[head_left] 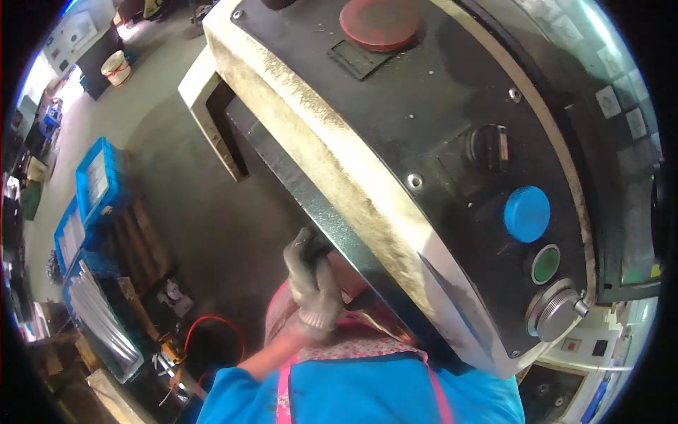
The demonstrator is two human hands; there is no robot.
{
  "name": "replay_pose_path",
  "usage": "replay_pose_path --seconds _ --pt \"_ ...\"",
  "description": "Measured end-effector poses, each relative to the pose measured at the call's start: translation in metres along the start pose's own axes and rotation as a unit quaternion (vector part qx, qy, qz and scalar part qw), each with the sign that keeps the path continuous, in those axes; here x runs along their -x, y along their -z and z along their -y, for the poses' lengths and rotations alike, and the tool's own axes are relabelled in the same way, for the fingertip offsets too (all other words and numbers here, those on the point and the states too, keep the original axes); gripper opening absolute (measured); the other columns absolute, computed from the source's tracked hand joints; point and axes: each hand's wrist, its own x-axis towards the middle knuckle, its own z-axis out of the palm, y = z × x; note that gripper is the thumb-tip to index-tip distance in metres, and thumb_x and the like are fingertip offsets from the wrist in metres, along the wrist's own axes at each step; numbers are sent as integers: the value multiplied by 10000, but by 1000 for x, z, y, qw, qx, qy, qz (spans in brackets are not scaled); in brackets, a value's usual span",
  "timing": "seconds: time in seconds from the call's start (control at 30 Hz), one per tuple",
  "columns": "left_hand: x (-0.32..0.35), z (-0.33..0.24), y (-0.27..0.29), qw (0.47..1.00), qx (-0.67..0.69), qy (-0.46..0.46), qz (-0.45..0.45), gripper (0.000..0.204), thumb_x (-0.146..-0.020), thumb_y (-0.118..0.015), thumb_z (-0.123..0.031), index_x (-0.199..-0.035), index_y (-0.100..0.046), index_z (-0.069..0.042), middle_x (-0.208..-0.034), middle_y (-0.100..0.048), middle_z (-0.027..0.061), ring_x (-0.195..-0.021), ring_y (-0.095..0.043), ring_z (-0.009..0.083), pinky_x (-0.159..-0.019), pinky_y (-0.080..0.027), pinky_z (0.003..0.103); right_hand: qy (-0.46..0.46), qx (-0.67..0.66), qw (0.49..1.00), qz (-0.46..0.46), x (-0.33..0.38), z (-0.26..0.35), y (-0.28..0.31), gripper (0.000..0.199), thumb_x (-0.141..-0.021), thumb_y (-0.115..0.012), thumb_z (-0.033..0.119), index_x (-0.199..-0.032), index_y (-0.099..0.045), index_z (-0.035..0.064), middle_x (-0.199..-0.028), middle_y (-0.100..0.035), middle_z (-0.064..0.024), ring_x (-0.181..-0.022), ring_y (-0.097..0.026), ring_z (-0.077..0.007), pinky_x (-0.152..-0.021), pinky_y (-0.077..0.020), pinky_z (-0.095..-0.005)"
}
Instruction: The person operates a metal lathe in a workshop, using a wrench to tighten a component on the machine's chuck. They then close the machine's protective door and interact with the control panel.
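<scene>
My left hand (311, 286), in a pale knitted glove with darker fingertips, is in front of my apron (374, 348), close to the lower edge of a machine control panel (438, 99). Its fingers are curled in, and whatever they might hold is hidden. A bit of pinkish surface shows between the glove and the panel; I cannot tell what it is. My right hand is not visible. The panel is black with a worn cream frame (339, 155). On it are a red mushroom button (380, 22), a black rotary switch (487, 147), a blue button (527, 214), a green button (546, 264) and a knurled metal knob (558, 314).
To the left, blue crates (102, 180) stand by a wooden pallet (141, 237). A bin (106, 318) holds pale rods or tubes. A red hose (212, 318) loops over the floor. A white bucket (116, 68) stands farther back. The panel fills the right side.
</scene>
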Motion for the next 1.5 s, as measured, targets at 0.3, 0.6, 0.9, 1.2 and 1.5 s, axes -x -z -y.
replay_pose_path --seconds 0.3,0.6,0.9,1.2,1.5 --pt "3 22 5 998 20 23 -53 554 -1035 -582 -268 -1507 -446 -11 -1397 -583 150 -1231 -560 252 -1077 -447 402 17 -7 1000 -8 -9 6 -5 421 -1043 -532 407 -1331 -631 117 -1360 -591 -183 -1261 -555 -358 -1054 -452 -504" --pt "2 5 -5 1000 0 19 -9 533 -977 -506 -175 -1486 -494 -17 -1482 -550 165 -1341 -523 299 -1137 -428 459 -11 4 1000 -5 -21 12 -12 430 -1043 -532 406 -1345 -624 114 -1387 -581 -185 -1286 -543 -358 -1073 -444 -504" --pt "11 -28 -15 998 -16 42 -37 552 -947 -496 -154 -1476 -508 5 -1465 -550 201 -1288 -583 343 -1093 -483 466 -19 -19 1000 12 -21 0 -12 440 -1043 -531 405 -1360 -616 112 -1414 -570 -186 -1312 -532 -358 -1093 -437 -505" --pt "6 -13 -12 997 -6 53 -60 635 -945 -611 -255 -1533 -468 -61 -1483 -532 196 -1265 -592 343 -1029 -520 471 -15 -36 999 13 -38 1 -34 450 -1043 -530 404 -1374 -609 110 -1441 -560 -187 -1338 -520 -358 -1112 -430 -506" --pt "-3 35 21 999 -12 -28 -38 680 -1031 -628 -293 -1606 -370 -40 -1524 -505 197 -1250 -607 344 -999 -544 499 28 -53 998 -29 -45 -4 -54 444 -1035 -564 413 -1385 -610 145 -1464 -538 -208 -1344 -507 -415 -1119 -428 -524"
